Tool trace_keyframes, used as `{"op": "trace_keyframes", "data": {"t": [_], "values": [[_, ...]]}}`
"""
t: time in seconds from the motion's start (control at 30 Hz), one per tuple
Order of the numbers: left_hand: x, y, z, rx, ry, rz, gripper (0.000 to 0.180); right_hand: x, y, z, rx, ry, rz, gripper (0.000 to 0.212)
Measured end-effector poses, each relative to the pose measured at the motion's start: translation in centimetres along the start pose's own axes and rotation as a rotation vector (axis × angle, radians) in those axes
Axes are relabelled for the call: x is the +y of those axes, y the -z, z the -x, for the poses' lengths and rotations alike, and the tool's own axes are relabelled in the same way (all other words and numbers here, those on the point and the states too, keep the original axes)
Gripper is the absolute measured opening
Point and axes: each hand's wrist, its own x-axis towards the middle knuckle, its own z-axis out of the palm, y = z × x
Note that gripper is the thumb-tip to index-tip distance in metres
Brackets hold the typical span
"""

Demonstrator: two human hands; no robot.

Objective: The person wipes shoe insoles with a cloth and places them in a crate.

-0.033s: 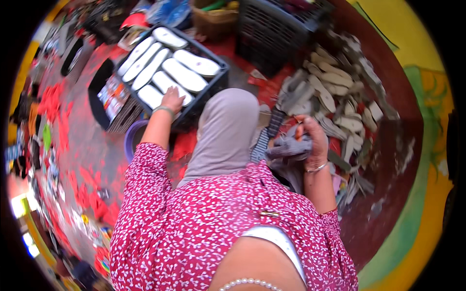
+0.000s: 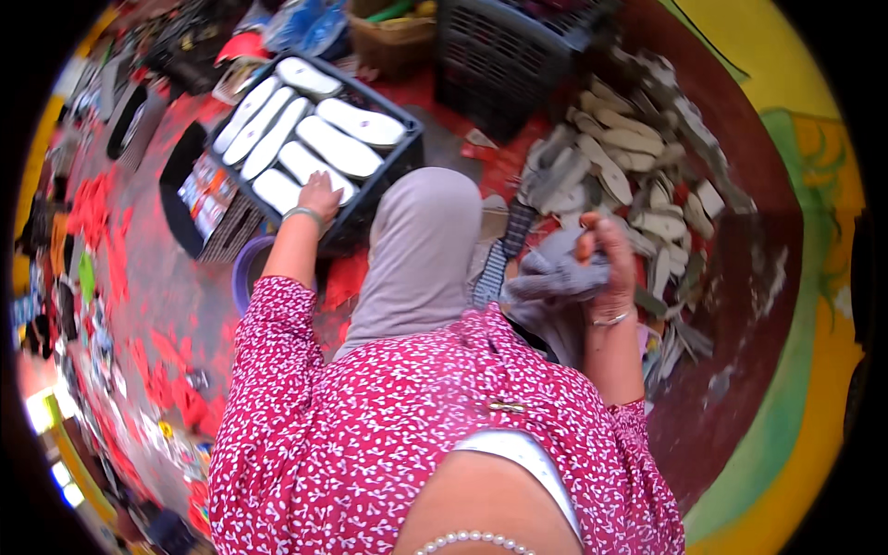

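My left hand (image 2: 321, 196) lies with its fingers stretched over the near end of the white insoles (image 2: 268, 139), which are packed in rows in a dark plastic crate (image 2: 375, 190). In my right hand (image 2: 614, 268) is a bunched grey cloth (image 2: 560, 268), gripped between thumb and fingers above my lap, to the right of my knee. Its exact kind is hard to make out, as it is crumpled and slightly blurred. Beyond the right hand spreads a heap of loose pale insoles and grey pieces (image 2: 638, 153) on the floor.
A purple tub (image 2: 245, 273) stands by the crate's near corner, beside an open container of packets (image 2: 208, 199). Farther off stand a tall dark slatted crate (image 2: 490, 69) and a brown basket (image 2: 393, 42). Red scraps (image 2: 180, 388) litter the floor; a painted wall (image 2: 805, 305) curves along the right.
My right hand has moved slightly to the right with the grey cloth. My left hand stays on the insoles. The whole view has shifted a little.
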Motion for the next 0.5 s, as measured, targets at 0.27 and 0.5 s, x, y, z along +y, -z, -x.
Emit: {"op": "trace_keyframes", "data": {"t": [0.27, 0.5], "values": [[2.6, -1.2, -0.5, -0.190, 0.089, 0.032, 0.064, -7.7, 14.5, 6.1, 0.182, 0.471, -0.259, 0.030], [1.3, -3.1, -2.3, -0.231, 0.069, 0.025, 0.064, -2.5, 21.7, 7.5, 0.481, 0.409, -0.401, 0.020]]}}
